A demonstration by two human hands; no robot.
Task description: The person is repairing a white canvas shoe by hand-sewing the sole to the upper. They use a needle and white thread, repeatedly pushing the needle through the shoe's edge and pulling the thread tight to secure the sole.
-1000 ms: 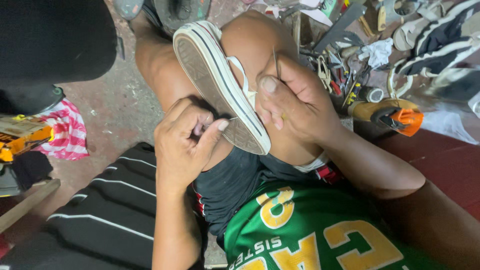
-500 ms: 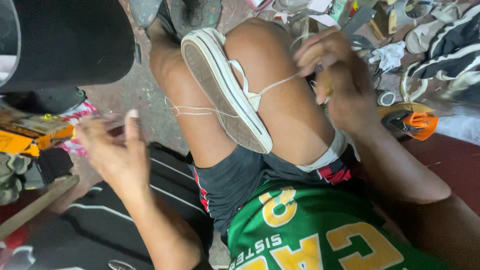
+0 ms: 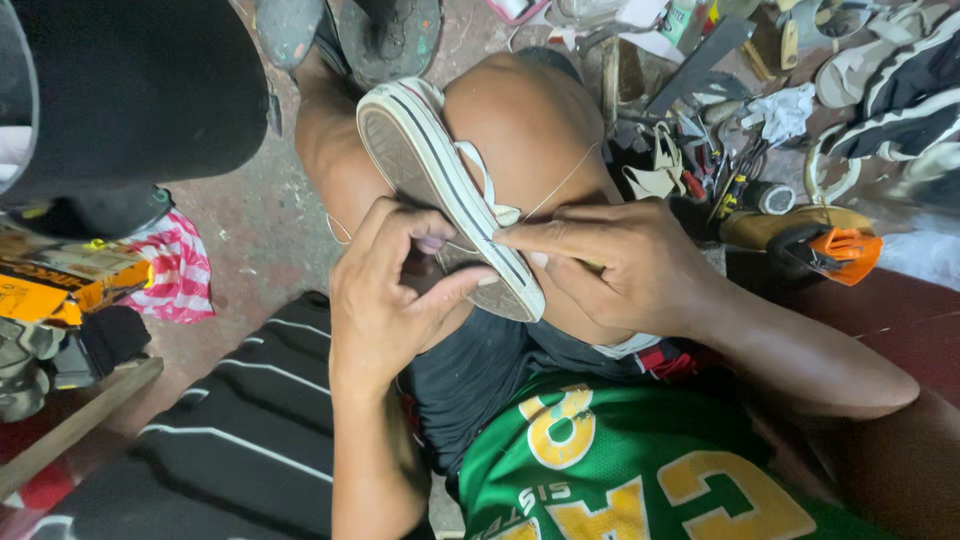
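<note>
A white canvas sneaker (image 3: 440, 170) lies sole-up, wedged between my bare knees. Its rubber sole edge carries a dark stripe. My left hand (image 3: 395, 300) grips the heel end of the sole, thumb and fingers pinched at the rim. My right hand (image 3: 610, 265) presses on the sole's edge from the other side, fingers pinching near the stitch line. A thin pale thread (image 3: 565, 180) runs taut from the sole up over my right knee. Whether a needle sits between my fingers is hidden.
A black cylindrical drum (image 3: 130, 90) stands at upper left. Scattered tools, scissors and sandals (image 3: 740, 170) crowd the upper right beside an orange-and-black power tool (image 3: 820, 250). A red-and-white striped cloth (image 3: 175, 275) lies on the concrete floor at left. Black striped fabric (image 3: 230, 440) covers the seat.
Half a second ago both hands were spread wide apart, pulling the thread taut. Now both have come back together onto the sneaker's sole edge.
</note>
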